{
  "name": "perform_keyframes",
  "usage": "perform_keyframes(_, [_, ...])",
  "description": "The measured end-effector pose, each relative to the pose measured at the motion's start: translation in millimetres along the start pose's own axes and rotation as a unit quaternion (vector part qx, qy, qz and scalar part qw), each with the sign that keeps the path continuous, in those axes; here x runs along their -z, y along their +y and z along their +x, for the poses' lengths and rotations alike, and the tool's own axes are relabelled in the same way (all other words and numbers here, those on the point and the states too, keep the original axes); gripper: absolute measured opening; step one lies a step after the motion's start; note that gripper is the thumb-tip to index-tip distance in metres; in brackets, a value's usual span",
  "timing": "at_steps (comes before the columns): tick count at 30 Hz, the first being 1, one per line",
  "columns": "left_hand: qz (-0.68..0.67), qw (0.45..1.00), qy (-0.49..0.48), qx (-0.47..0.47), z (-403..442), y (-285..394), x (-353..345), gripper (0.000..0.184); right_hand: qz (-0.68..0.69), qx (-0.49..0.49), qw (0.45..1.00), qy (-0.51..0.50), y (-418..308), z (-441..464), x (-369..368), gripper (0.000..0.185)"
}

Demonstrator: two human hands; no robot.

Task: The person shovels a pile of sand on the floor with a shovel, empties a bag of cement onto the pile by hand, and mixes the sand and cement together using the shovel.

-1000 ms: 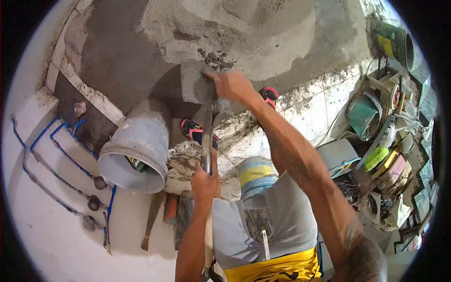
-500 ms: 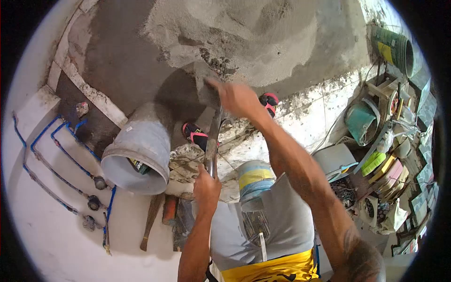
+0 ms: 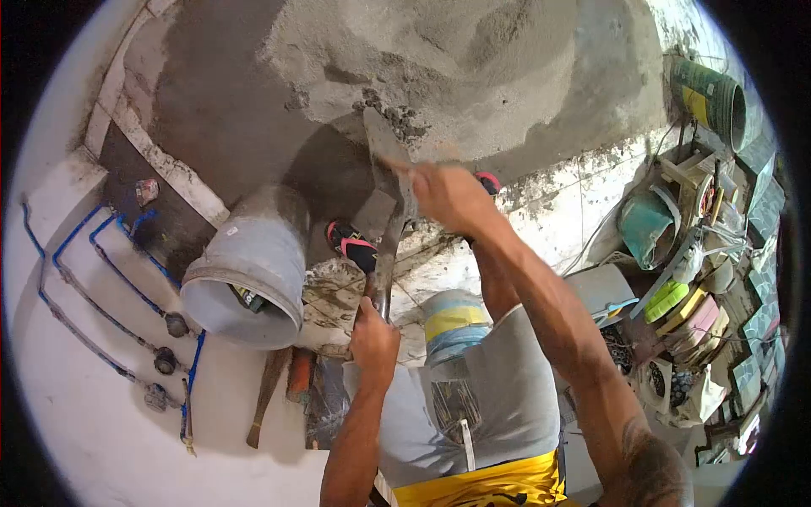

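My left hand [image 3: 374, 340] is closed around the handle of a shovel [image 3: 386, 264]. Its metal blade [image 3: 383, 142] slants up and away over the mortar floor. My right hand [image 3: 452, 197] is beside the blade's near end, with a finger pointing across it. Motion blurs those fingertips, so I cannot tell whether they hold anything. Beyond the blade tip spreads a broad heap of grey sand-and-cement mix [image 3: 473, 93], with darker clumps [image 3: 397, 114] at its near edge.
A grey bucket [image 3: 245, 262] lies tipped at left, with a container inside. My feet, in black-and-pink footwear [image 3: 351, 243], flank the shovel. Blue pipes with valves [image 3: 165, 362] run along the left wall. Right are a green bucket [image 3: 705, 97], a teal bucket [image 3: 646, 224] and stacked tools.
My right hand has moved slightly right and toward me along the blade. The shovel blade has turned and shifted a little to the right. My left hand keeps its hold.
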State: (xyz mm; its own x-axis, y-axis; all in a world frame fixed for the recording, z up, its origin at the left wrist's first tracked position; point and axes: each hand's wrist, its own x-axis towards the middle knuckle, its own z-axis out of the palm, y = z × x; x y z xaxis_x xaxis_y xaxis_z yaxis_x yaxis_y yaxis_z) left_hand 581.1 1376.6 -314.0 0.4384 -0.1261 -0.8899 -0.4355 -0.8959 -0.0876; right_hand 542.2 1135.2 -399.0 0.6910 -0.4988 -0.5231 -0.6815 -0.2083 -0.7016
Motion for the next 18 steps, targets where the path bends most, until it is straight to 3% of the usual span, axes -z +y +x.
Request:
perform_keyframes(4, [0.01, 1.0, 0.001, 0.009, 2.5, 2.6, 3.5, 0.048, 0.025, -0.052, 0.998, -0.014, -11.2, 6.7, -13.0, 0.029])
perform_keyframes(5, [0.0, 1.0, -0.002, 0.015, 1.8, 1.5, 3.6, 0.049, -0.005, -0.062, 0.997, -0.046, -2.2, 33.5, -26.5, 0.04])
perform_keyframes(9, [-0.013, 0.999, -0.018, 0.033, 2.0, 11.1, 14.7, 0.049, -0.082, 0.034, 0.995, -0.032, 113.0, 144.6, -114.3, 0.029])
perform_keyframes(10, [-0.006, 0.999, -0.02, 0.03, 1.8, 10.6, 15.8, 0.049, -0.095, 0.04, 0.994, -0.035, 102.8, 150.5, -100.8, 0.027])
perform_keyframes(13, [-0.08, 0.987, 0.079, -0.118, 16.6, -5.2, 1.2, 0.045, -0.065, -0.066, 0.994, -0.056, 70.1, 73.1, -16.7, 0.026])
perform_keyframes(14, [-0.165, 0.983, -0.006, -0.078, 26.4, -0.7, 1.7, 0.045, -0.036, -0.082, 0.995, -0.038, 48.1, 43.0, 6.7, 0.028])
perform_keyframes(16, [-0.322, 0.929, -0.183, 0.005, 42.6, 21.1, 16.1, 0.044, -0.024, 0.012, 0.998, -0.049, 23.8, -4.4, 22.2, 0.028])
perform_keyframes(18, [-0.243, 0.957, -0.154, -0.038, 51.7, 12.6, -13.5, 0.045, 0.038, -0.04, 0.998, -0.041, 5.8, -25.2, 30.9, 0.026])
